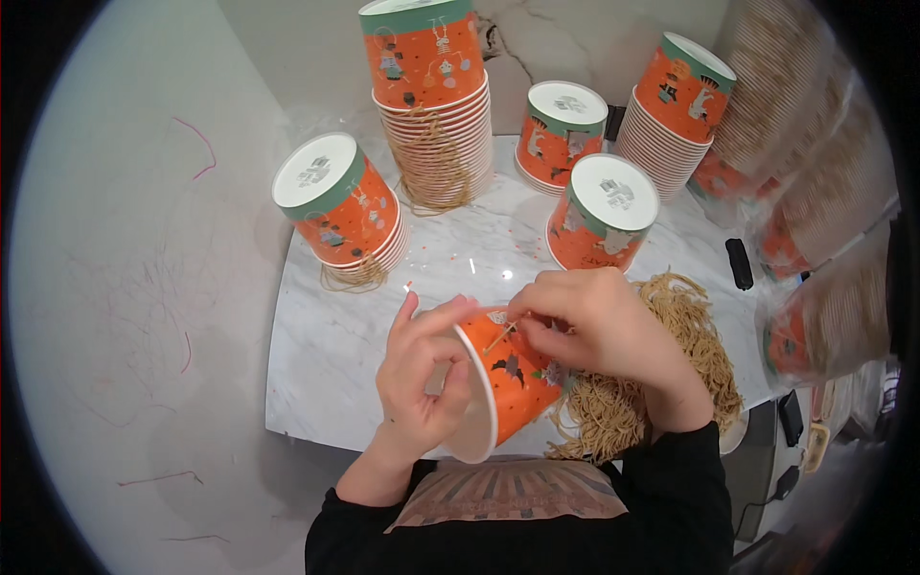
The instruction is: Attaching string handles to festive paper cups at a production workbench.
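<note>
An orange paper bucket [522, 393] with a white rim and dark printed figures is tilted on its side between my hands, its mouth toward the left. My left hand [417, 379] grips it at the rim, the thumb and fingers curled about the edge. Against the bucket's upper side, my right hand [604, 321] is closed with the fingertips pinched on a thin tan cord [498, 338]. Part of that cord lies across the orange wall; the rest is hidden by the fingers. Beside my right forearm spreads a heap of tan cords [695, 335].
Upside-down bucket stacks stand on the marble table [335, 383]: a short one [355, 206] left, a tall one [431, 67] behind it, another [685, 96] at back right. Two low buckets, one near [585, 235], one far [551, 144], stand between. Bagged bucket stacks [815, 230] line the right.
</note>
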A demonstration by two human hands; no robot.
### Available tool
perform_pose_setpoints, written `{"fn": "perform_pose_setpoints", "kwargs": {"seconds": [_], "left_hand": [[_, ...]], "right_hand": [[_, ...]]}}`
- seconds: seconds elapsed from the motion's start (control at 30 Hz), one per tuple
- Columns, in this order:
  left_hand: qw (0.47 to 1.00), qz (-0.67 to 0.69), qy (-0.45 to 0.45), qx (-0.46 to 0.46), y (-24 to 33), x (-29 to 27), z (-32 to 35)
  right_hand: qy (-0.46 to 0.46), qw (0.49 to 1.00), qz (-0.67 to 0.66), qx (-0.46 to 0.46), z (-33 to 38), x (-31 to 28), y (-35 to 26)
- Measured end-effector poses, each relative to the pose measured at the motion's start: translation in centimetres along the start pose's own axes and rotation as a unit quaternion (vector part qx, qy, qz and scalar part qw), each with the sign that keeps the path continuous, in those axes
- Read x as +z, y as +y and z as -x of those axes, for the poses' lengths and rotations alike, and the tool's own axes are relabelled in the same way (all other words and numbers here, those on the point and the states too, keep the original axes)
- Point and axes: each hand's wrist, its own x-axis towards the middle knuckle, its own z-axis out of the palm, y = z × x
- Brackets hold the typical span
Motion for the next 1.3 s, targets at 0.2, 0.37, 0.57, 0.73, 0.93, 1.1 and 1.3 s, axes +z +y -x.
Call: {"fn": "perform_pose_setpoints", "kwargs": {"seconds": [0.2,0.37,0.57,0.73,0.93,1.1,1.3], "left_hand": [[0.994,-0.040,-0.098,-0.008,0.7,-1.1,-1.4],[0.974,0.098,-0.100,-0.176,1.5,-0.3,-1.9],[0.954,0.190,-0.118,-0.200,0.1,0.5,-2.2],[0.893,0.295,-0.154,-0.303,-0.4,0.6,-2.7],[0.893,0.300,-0.136,-0.307,-1.1,1.4,-1.5],[0.897,0.298,-0.114,-0.305,-1.2,2.0,-0.4],[0.812,0.387,-0.163,-0.405,-3.2,1.7,1.1]], "right_hand": [[0.012,0.935,-0.349,0.066,0.2,0.1,0.6],[-0.028,0.892,-0.434,0.121,0.2,-0.7,-1.5],[0.038,0.949,-0.303,0.080,0.2,0.4,-1.6],[0.071,0.954,-0.281,0.083,0.4,1.2,-1.2],[0.061,0.964,-0.248,0.073,0.1,1.7,-1.1],[0.050,0.974,-0.212,0.057,0.1,2.3,-0.9],[0.049,0.975,-0.218,-0.007,-0.2,2.7,-1.0]]}}
